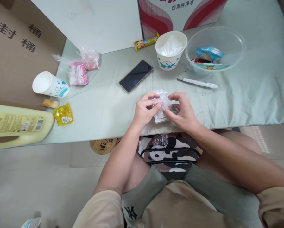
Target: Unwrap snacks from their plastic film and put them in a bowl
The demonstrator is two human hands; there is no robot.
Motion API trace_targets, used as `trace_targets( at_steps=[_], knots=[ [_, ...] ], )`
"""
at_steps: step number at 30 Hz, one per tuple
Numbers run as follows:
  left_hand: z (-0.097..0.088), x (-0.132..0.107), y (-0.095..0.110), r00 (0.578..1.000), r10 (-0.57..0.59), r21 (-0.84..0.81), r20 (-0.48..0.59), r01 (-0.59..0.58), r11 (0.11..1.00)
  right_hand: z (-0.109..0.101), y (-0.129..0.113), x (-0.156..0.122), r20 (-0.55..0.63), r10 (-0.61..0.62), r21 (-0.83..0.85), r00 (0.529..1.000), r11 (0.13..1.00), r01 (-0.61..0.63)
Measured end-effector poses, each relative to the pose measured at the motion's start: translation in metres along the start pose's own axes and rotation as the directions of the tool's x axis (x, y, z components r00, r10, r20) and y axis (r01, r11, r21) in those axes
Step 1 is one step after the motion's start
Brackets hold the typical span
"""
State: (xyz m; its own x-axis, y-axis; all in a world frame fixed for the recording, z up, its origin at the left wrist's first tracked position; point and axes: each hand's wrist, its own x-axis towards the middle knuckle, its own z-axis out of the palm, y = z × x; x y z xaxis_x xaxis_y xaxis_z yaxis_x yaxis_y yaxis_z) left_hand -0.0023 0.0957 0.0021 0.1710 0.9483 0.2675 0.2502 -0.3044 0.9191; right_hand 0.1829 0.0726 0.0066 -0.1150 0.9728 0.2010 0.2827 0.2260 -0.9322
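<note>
Head view: my left hand (145,109) pinches crinkled clear film (165,96), thumb and finger nearly together; my right hand (186,112) curves round its other side, probably steadying the white block (161,120) beneath, near the table's (104,110) front edge; my hands hide the middle, so whether the right grips I cannot tell

Site type: probably a home. Indicators: cloth-covered tabletop (101,110) carrying a phone (136,76), paper cups (169,60) and snacks (142,43); cartons (11,63) around; panda-print fabric (159,155) beneath; tiled floor (37,186).
</note>
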Motion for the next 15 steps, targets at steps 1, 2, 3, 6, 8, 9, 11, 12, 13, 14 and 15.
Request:
trace_targets(
  at_steps=[1,2,3,6,8,9,11,12,13,14,15],
  knots=[
    [-0.0001,0.0001,-0.0003,1.000,-0.004,-0.019,-0.006,0.004,1.000,-0.0010,0.0024,0.0007,-0.005,0.028,0.052,1.000,0.998,-0.028],
    [0.0001,0.0000,-0.0009,1.000,0.000,-0.041,-0.010,0.000,0.999,-0.0019,0.0047,0.0015,0.013,0.066,0.109,0.998,0.992,-0.067],
    [0.0007,-0.0001,-0.0018,1.000,0.009,-0.068,-0.016,-0.010,0.998,-0.0027,0.0067,0.0023,0.055,0.105,0.167,0.993,0.979,-0.113],
    [0.0037,-0.0010,-0.0058,0.999,0.040,-0.157,-0.029,-0.044,0.987,-0.0036,0.0097,0.0039,0.204,0.170,0.300,0.964,0.926,-0.227],
    [0.0058,-0.0023,-0.0082,0.999,0.027,-0.206,-0.024,-0.031,0.978,-0.0035,0.0091,0.0045,0.217,0.179,0.334,0.960,0.910,-0.246],
    [0.0064,-0.0030,-0.0088,1.000,0.008,-0.225,-0.014,-0.011,0.974,-0.0035,0.0084,0.0046,0.201,0.183,0.332,0.962,0.911,-0.243],
    [0.0070,-0.0043,-0.0085,0.999,-0.044,-0.263,0.026,0.049,0.964,-0.0038,0.0067,0.0047,0.172,0.190,0.313,0.967,0.920,-0.236],
    [0.0070,-0.0048,-0.0076,0.996,-0.079,-0.282,0.053,0.090,0.955,-0.0041,0.0060,0.0048,0.166,0.188,0.305,0.968,0.924,-0.231],
    [0.0070,-0.0050,-0.0064,0.989,-0.119,-0.300,0.083,0.139,0.944,-0.0045,0.0053,0.0049,0.168,0.181,0.301,0.969,0.927,-0.226],
    [0.0070,-0.0049,-0.0051,0.980,-0.163,-0.316,0.111,0.190,0.929,-0.0052,0.0047,0.0052,0.172,0.172,0.296,0.970,0.930,-0.218],
    [0.0070,-0.0047,-0.0040,0.969,-0.207,-0.327,0.134,0.240,0.914,-0.0064,0.0042,0.0058,0.174,0.160,0.287,0.972,0.936,-0.205]
  ],
)
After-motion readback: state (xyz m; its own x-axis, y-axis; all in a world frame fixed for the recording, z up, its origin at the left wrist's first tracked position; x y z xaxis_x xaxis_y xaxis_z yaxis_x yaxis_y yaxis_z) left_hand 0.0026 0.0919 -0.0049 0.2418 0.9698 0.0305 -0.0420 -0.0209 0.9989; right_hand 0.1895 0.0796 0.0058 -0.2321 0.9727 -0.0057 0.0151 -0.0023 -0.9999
